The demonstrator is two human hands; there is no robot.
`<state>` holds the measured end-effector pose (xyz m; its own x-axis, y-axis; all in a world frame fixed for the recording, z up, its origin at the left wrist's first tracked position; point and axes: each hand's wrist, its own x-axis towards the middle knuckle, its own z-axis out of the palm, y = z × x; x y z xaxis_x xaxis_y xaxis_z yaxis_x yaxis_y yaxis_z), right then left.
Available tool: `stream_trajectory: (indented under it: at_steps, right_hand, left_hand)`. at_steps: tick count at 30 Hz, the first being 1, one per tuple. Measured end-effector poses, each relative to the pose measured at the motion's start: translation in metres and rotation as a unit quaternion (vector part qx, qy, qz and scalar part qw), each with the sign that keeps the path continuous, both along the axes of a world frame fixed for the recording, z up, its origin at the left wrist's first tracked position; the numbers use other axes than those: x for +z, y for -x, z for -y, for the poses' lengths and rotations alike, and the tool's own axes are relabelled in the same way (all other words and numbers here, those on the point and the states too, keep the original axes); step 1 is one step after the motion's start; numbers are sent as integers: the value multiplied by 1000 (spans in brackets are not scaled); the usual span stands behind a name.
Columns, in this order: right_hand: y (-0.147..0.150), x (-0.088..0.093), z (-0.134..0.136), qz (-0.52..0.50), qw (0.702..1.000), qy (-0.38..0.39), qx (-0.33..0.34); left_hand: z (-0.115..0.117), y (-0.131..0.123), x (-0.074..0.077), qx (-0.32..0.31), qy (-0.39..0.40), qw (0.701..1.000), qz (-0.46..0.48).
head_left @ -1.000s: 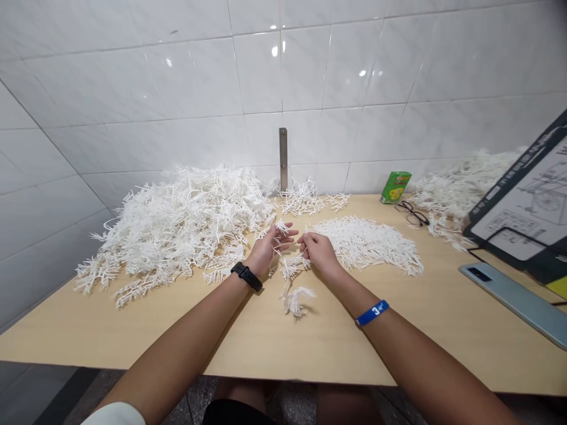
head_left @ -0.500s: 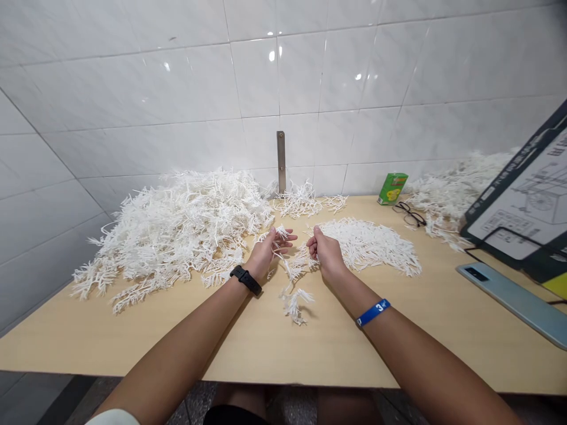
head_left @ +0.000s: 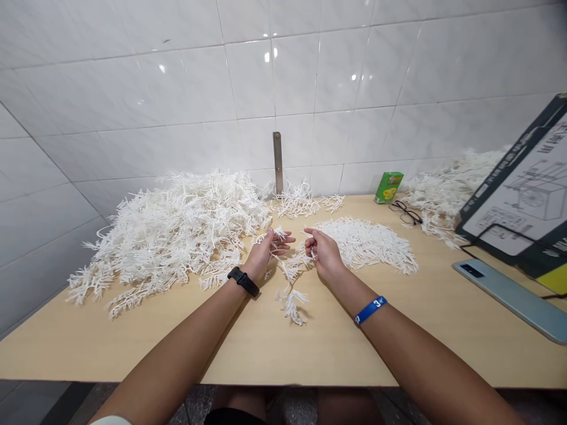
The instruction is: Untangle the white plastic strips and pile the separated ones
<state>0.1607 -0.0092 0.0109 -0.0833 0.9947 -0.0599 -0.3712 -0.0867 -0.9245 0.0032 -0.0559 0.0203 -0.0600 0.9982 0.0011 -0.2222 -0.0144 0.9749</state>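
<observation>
My left hand [head_left: 262, 254], with a black band at the wrist, pinches a white branched plastic strand [head_left: 280, 233] between thumb and fingers, the other fingers stretched out. The strand's thin stem hangs toward a feathery tuft [head_left: 293, 307] lower down over the table. Just across from it is my right hand [head_left: 325, 252], its fingers curled and the index finger pointing left. A small white tip shows at its curled fingers; most of what they hold is hidden. Behind the right hand lies a flat spread of short white pieces [head_left: 372, 245].
A large heap of white branched strands [head_left: 177, 230] covers the table's left. A smaller clump [head_left: 295, 200] lies by a metal bracket [head_left: 277, 162] on the wall. To the right are a green box [head_left: 388, 188], glasses [head_left: 406, 212], another white heap [head_left: 447, 183], a phone [head_left: 509, 298] and a large printed carton [head_left: 522, 206].
My right index finger has straightened out from the closed hand. My left hand keeps its hold on the strand. The whole view has shifted slightly.
</observation>
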Motion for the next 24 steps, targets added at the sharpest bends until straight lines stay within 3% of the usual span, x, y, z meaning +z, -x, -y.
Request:
stream_trajectory:
  at_steps: [3,8,16,21,24]
  right_hand:
    - [3,0,3,62,995,-60,42]
    - [14,-2,16,144,962,-132,188]
    - [21,-6,21,162,940,-188,234]
    - [21,-8,28,182,913,-222,288]
    - [23,-10,30,197,909,-233,284]
  left_hand:
    - [-1,0,-2,0,-9,1000,-1]
    - [-2,0,-6,-12,-41,999,27]
    - [5,-11,-10,-132,26,990,53]
    - [5,-10,-3,-46,-7,995,85]
    - [4,-6,0,-22,-21,996,80]
